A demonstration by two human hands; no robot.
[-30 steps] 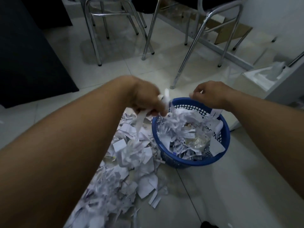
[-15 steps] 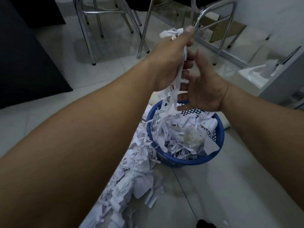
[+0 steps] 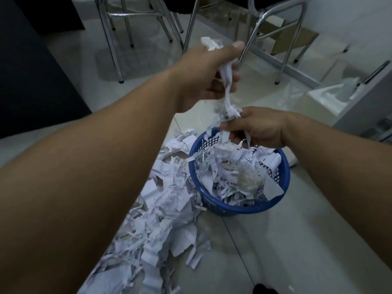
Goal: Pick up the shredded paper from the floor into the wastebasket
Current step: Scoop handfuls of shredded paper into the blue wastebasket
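My left hand (image 3: 209, 75) is raised above the blue wastebasket (image 3: 284, 183) and grips a bunch of white paper strips (image 3: 227, 90) that hang down from its fist. Just below, my right hand (image 3: 257, 128) pinches the lower end of the same bunch over the basket's far rim. The basket is filled with shredded paper. A large pile of shredded paper (image 3: 161, 211) lies on the tiled floor to the left of the basket, reaching toward the bottom left.
Metal chair legs (image 3: 118, 47) stand on the floor at the back. A second chair frame (image 3: 282, 52) and cardboard (image 3: 297, 37) are at the back right. A dark cabinet (image 3: 31, 66) fills the left side. A grey unit (image 3: 364, 107) stands at right.
My left hand lifted a bunch of strips up from the basket rim. My right hand closed on the strips and slid down to their lower end.
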